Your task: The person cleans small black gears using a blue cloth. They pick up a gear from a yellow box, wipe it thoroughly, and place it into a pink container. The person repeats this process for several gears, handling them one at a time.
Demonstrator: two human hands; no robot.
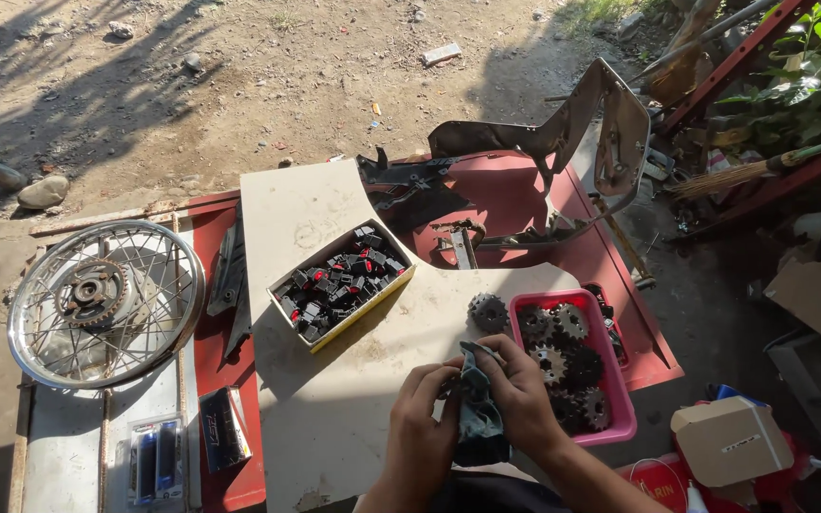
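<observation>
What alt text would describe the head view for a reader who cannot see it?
Two bare hands, left hand and right hand, hold a dark rag over a pale board. Beside them are a pink tray of sprockets, one loose sprocket, a box of small black parts, and a spoked wheel.

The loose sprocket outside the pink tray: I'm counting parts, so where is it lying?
In the head view, the loose sprocket lies on the pale board, just left of the pink tray and beyond the right hand.
</observation>
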